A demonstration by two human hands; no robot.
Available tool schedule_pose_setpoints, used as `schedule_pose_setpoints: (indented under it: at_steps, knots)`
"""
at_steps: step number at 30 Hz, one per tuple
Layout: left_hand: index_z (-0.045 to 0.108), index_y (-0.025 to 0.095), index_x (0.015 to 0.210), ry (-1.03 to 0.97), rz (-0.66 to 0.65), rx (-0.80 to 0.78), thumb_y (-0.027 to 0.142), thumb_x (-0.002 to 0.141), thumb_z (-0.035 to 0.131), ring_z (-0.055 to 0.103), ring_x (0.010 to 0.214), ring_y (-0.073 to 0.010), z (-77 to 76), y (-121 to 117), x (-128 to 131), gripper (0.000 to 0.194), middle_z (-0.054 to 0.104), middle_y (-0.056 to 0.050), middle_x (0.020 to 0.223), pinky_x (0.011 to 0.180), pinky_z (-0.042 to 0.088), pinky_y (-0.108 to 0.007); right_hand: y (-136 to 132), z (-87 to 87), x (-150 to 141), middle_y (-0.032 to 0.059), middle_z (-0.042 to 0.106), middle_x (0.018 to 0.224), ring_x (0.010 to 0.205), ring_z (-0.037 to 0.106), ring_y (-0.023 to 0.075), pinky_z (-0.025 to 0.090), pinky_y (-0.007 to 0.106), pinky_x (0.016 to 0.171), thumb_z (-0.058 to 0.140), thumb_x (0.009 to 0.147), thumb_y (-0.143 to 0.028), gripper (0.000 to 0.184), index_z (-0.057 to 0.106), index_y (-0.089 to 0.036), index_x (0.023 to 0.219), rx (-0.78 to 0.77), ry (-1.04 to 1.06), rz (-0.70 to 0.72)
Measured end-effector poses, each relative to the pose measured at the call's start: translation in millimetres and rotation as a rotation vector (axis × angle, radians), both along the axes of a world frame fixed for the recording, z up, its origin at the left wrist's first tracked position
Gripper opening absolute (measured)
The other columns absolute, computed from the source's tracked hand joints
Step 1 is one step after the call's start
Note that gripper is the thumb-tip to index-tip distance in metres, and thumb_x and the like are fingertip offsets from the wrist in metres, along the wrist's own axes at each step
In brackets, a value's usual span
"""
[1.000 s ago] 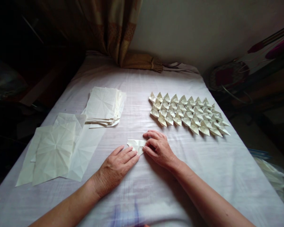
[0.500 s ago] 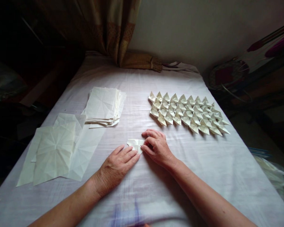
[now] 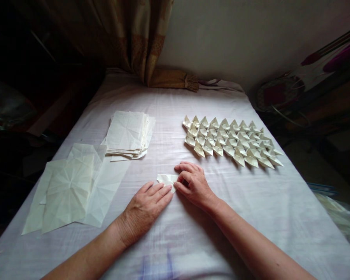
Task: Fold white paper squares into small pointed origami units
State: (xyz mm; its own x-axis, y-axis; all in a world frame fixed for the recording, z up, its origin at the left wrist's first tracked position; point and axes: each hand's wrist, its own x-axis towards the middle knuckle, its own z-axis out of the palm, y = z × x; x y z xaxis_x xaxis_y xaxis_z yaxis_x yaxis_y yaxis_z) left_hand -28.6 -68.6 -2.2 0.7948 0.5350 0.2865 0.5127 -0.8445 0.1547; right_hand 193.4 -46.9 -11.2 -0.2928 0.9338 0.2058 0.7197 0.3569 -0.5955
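A small folded piece of white paper [image 3: 165,178] lies flat on the cloth between my two hands. My left hand [image 3: 147,206] rests on its near left part, fingers stretched out and lying flat, covering some of it. My right hand [image 3: 195,184] has its thumb and forefinger closed on the paper's right edge, with the other fingers curled beyond it. Ahead and to the right stand several folded paper boats [image 3: 229,142] in close rows. On the left lie loose creased sheets [image 3: 68,190] and, behind them, a stack of creased paper [image 3: 125,132].
A pale cloth [image 3: 169,101] covers the table. At its far edge hangs a brown patterned curtain [image 3: 146,42], its fringed end lying on the surface. A wall rises behind. Plastic bags [image 3: 341,217] sit low beyond the right edge.
My left fingers have shifted slightly over the folded paper, and its near part shows less. My right hand keeps its pinch. The view has tilted a little.
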Motion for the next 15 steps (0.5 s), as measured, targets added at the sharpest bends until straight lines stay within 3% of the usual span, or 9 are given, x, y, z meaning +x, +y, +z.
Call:
schedule_pose_setpoints:
  at_steps: [7, 12, 15]
  knots:
    - [0.061, 0.017, 0.123, 0.041, 0.012, 0.014, 0.013, 0.097, 0.038, 0.058, 0.115, -0.0217, -1.6, -1, 3, 0.034, 0.065, -0.008, 0.127, 0.102, 0.042, -0.042, -4, -1.8, -2, 0.0067, 0.068, 0.115, 0.122, 0.053, 0.0272, 0.033, 0.047, 0.102, 0.067, 0.08, -0.019, 0.007, 0.061, -0.022, 0.08, 0.031, 0.006, -0.02]
    - [0.06, 0.016, 0.123, 0.05, 0.023, 0.02, 0.013, 0.096, 0.041, 0.058, 0.116, -0.0231, -1.7, -4, 4, 0.034, 0.065, -0.008, 0.128, 0.102, 0.042, -0.042, -12, -2.9, -4, 0.0137, 0.059, 0.132, 0.132, 0.043, 0.0329, 0.031, 0.051, 0.105, 0.071, 0.079, -0.032, 0.023, 0.059, -0.02, 0.095, 0.044, -0.082, -0.091]
    - [0.06, 0.018, 0.124, 0.053, 0.015, 0.003, 0.013, 0.095, 0.042, 0.057, 0.117, -0.0225, -1.4, -3, 2, 0.035, 0.064, -0.008, 0.129, 0.103, 0.041, -0.042, -12, -5.9, 1, 0.0151, 0.054, 0.138, 0.135, 0.039, 0.0353, 0.031, 0.054, 0.105, 0.069, 0.079, -0.032, 0.024, 0.06, -0.021, 0.098, 0.029, -0.132, -0.165]
